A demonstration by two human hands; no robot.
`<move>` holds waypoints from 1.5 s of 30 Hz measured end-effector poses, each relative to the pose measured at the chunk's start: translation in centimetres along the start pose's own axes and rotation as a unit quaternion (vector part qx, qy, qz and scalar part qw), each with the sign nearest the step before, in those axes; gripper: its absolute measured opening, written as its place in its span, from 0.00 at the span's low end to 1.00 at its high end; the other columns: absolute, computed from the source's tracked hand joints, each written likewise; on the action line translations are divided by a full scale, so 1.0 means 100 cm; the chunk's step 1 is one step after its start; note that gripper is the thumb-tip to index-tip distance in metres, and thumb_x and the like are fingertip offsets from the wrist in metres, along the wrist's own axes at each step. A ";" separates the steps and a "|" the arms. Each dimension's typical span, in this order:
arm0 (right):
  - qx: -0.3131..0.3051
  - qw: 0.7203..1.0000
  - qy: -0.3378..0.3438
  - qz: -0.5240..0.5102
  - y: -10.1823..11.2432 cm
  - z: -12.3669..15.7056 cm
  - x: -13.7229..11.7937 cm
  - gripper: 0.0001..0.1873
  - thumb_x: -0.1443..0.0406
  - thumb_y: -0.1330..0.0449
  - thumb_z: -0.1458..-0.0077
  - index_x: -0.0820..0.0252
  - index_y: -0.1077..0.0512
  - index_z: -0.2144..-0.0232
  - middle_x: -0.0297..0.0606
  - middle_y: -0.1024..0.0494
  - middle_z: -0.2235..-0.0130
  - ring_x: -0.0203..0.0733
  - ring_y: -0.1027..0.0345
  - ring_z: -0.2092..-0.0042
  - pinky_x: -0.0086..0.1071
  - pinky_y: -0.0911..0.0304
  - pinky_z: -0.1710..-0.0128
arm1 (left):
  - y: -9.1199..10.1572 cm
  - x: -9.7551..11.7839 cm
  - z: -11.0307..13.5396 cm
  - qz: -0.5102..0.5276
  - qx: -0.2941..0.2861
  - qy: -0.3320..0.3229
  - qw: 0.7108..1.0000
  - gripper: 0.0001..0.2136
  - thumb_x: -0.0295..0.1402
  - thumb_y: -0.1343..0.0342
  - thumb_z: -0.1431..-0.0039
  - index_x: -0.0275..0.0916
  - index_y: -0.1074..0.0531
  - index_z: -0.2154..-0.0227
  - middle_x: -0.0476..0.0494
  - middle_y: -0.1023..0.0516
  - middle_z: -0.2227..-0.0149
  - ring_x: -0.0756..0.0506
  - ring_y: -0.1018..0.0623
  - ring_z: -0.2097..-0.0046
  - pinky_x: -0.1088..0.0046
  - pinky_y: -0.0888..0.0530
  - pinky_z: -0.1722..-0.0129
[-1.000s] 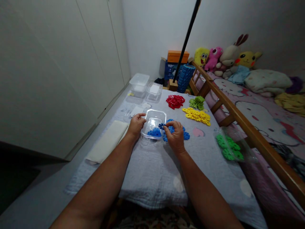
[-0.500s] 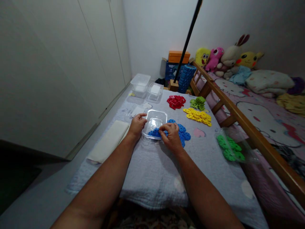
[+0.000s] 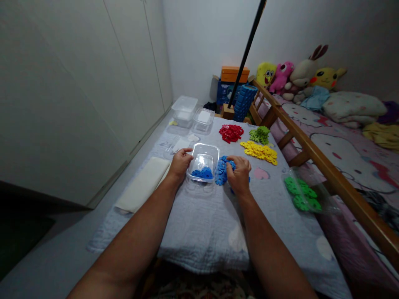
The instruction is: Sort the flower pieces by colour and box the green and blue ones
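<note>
Left hand (image 3: 181,164): bent fingers hold tub (image 3: 213,157); right hand (image 3: 240,174): half-closed at blue discs (image 3: 221,171) (hold unclear) — haste might scatter them.

Snowflake building discs (image 3: 203,172) lie inside a plastic container (image 3: 205,159), a folded cloth (image 3: 143,185) to its left, a disc pile (image 3: 221,171) to its right, two tubs (image 3: 184,109) behind.

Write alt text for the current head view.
A left hand touches a clear tub holding blue pieces; the right hand is at a blue pile beside it. Red, yellow and light green piles lie beyond on patterned cloth.
</note>
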State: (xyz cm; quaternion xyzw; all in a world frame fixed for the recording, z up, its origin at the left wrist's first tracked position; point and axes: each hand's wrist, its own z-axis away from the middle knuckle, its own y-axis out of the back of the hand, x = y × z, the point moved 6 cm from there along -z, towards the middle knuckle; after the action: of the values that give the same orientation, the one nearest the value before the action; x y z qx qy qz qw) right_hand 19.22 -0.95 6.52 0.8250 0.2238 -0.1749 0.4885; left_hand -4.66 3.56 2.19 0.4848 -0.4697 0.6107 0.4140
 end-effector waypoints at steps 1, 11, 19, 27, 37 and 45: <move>0.001 1.000 -0.013 0.016 0.000 -0.002 0.006 0.13 0.65 0.45 0.37 0.56 0.22 0.55 0.43 0.18 0.50 0.54 0.36 0.44 0.47 0.50 0.38 | 0.000 0.000 0.000 0.001 0.000 0.000 1.000 0.21 0.31 0.41 0.62 0.36 0.25 0.60 0.59 0.37 0.81 0.52 0.40 0.79 0.75 0.46 0.77; -0.095 0.984 -0.040 0.147 -0.017 0.001 0.021 0.19 0.63 0.42 0.40 0.56 0.22 0.48 0.47 0.23 0.42 0.59 0.41 0.40 0.53 0.54 0.37 | 0.003 0.004 0.001 0.014 0.012 -0.008 1.000 0.20 0.31 0.40 0.62 0.36 0.25 0.61 0.58 0.36 0.81 0.52 0.39 0.78 0.75 0.45 0.77; -0.119 0.974 -0.042 0.188 -0.016 0.001 0.023 0.15 0.64 0.40 0.39 0.54 0.19 0.52 0.48 0.21 0.47 0.60 0.38 0.42 0.56 0.51 0.37 | 0.006 0.003 -0.003 0.023 0.020 -0.004 1.000 0.21 0.32 0.40 0.64 0.35 0.25 0.61 0.59 0.36 0.81 0.52 0.40 0.78 0.75 0.45 0.77; -0.134 0.981 0.031 0.135 -0.024 0.004 0.006 0.17 0.59 0.40 0.35 0.53 0.22 0.46 0.46 0.22 0.41 0.60 0.40 0.39 0.59 0.55 0.35 | 0.008 0.004 -0.003 0.024 0.024 0.008 0.999 0.21 0.31 0.40 0.65 0.36 0.25 0.62 0.58 0.35 0.81 0.52 0.39 0.78 0.75 0.44 0.77; -0.171 0.975 0.056 0.131 -0.034 0.008 -0.007 0.13 0.62 0.38 0.37 0.52 0.20 0.51 0.44 0.21 0.44 0.60 0.40 0.39 0.61 0.58 0.33 | 0.008 0.002 -0.004 0.022 0.021 0.005 1.000 0.20 0.31 0.40 0.63 0.36 0.24 0.61 0.57 0.35 0.80 0.52 0.38 0.78 0.75 0.44 0.77; -0.128 0.985 0.053 0.106 -0.028 0.004 -0.006 0.10 0.64 0.40 0.34 0.51 0.17 0.59 0.42 0.19 0.53 0.54 0.36 0.45 0.55 0.57 0.35 | 0.007 0.003 -0.003 0.021 0.021 0.013 0.999 0.20 0.30 0.41 0.64 0.36 0.25 0.61 0.58 0.35 0.81 0.52 0.39 0.78 0.75 0.44 0.77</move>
State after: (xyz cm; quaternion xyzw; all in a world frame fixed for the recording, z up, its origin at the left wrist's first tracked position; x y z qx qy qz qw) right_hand 17.16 -0.29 4.63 0.7825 0.1813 -0.0485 0.5937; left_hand -5.48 3.71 2.38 0.4752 -0.4613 0.6355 0.3969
